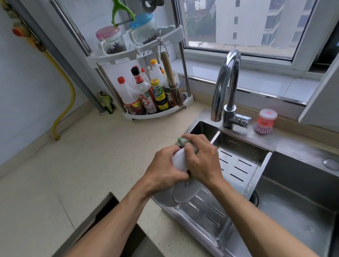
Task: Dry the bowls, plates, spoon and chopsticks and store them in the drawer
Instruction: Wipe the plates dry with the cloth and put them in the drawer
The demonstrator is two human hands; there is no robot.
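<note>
Drying under way just above the drain tray [241, 164] set in the sink. Left hand [164, 167] curled round a small white bowl [180, 159], fingers wrapped over its rim and side, held tilted and clear of the tray. Right hand [202, 158] closed on a green cloth [182, 140], fingers bent and pressing it against the bowl; only a scrap of cloth showing past the fingertips. Directly beneath the hands, at the near-left end of the tray, a white plate [184, 193] leaning on edge, apparently waiting its turn. Spoon and chopsticks not seen. Left of the tray and nearer, past the counter edge, a dark opening, probably the drawer [102, 215]. To do this well: turn the bowl with the left hand while wiping with the right, work cloth into the inside curve and round the foot, keep a firm hold since wet glaze likely slips, and stay over the tray in case of a drop.
</note>
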